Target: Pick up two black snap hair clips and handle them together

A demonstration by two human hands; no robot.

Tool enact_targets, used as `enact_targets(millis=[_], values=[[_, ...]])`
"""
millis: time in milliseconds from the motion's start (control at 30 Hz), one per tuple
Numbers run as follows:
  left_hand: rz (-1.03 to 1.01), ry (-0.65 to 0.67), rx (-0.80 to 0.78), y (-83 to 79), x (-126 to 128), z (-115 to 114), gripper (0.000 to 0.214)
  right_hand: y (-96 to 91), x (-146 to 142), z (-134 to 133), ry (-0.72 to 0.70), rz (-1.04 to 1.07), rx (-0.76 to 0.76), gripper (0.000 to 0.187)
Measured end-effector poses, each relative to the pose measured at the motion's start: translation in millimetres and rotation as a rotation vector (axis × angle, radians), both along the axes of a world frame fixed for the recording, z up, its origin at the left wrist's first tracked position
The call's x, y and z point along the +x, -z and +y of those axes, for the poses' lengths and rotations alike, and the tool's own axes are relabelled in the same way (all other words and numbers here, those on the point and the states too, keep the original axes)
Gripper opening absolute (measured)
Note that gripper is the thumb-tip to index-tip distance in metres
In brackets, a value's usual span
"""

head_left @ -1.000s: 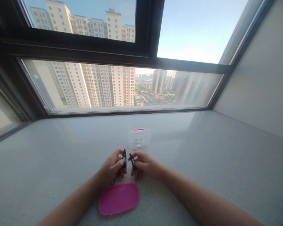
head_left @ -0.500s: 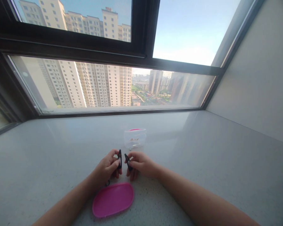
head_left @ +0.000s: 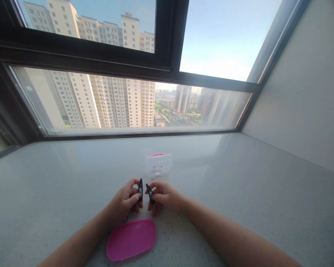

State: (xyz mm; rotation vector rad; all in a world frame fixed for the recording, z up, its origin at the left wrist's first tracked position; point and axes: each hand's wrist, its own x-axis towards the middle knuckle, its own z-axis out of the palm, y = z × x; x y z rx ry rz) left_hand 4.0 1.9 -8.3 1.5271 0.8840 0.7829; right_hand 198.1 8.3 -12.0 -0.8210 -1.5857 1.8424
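– Hair clips, black, snap type, count two. Position of each?

– Item one, left clip (head_left: 140,189): lower centre of the frame, pinched in the left hand (head_left: 124,203), standing nearly upright. Item two, right clip (head_left: 149,193): just beside it, pinched in the right hand (head_left: 164,196), tilted, with its upper end leaning toward the left of the frame. There is a narrow gap between the two; they do not touch.

– Finger state?

– Left hand: thumb and forefinger closed on the lower part of its clip, remaining fingers curled in beneath. Right hand: thumb and forefinger closed on the lower end of its clip, other fingers bent downward toward the counter (head_left: 239,185); whether they touch it cannot be told.

– Surrounding items?

– Pink lid (head_left: 131,239): oval, lying flat on the counter at bottom centre-left, just below the left wrist. Clear box (head_left: 158,165): small, just above the hands at mid-frame, with a pink edge at its far rim; its contents are too small to read. Small dark object (head_left: 125,219): under the left hand at the lid's upper edge, too small to identify. Window (head_left: 128,104): dark frame across the upper half.
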Motion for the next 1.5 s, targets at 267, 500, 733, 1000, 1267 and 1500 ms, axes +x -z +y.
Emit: enact_targets(millis=[267,500,733,1000,1267,1500], values=[[0.006,0.011,0.005,-2.2,1.3,0.0,0.023,-0.6,0.6,-0.7,-0.001,0.019,0.006,0.031],[0.001,0.016,0.011,0.2,0.6,0.1,0.021,1.3,1.4,-0.2,0.003,0.014,0.011,0.028],[-0.006,0.004,-0.001,0.6,0.6,-0.1,0.020,-2.9,0.3,-2.3,0.011,0.013,-0.009,0.031],[-0.039,0.038,-0.024,-1.1,-0.7,-2.1,0.024,0.8,2.8,-0.3,-0.023,0.030,-0.002,0.036],[-0.066,0.049,-0.041,-1.8,-0.6,-1.6,0.029,-1.7,3.4,-1.3,-0.026,0.027,0.017,0.043],[-0.053,0.066,-0.044,-2.5,0.4,-0.6,0.029,0.1,0.4,-2.1,-0.004,-0.001,0.033,0.046]])
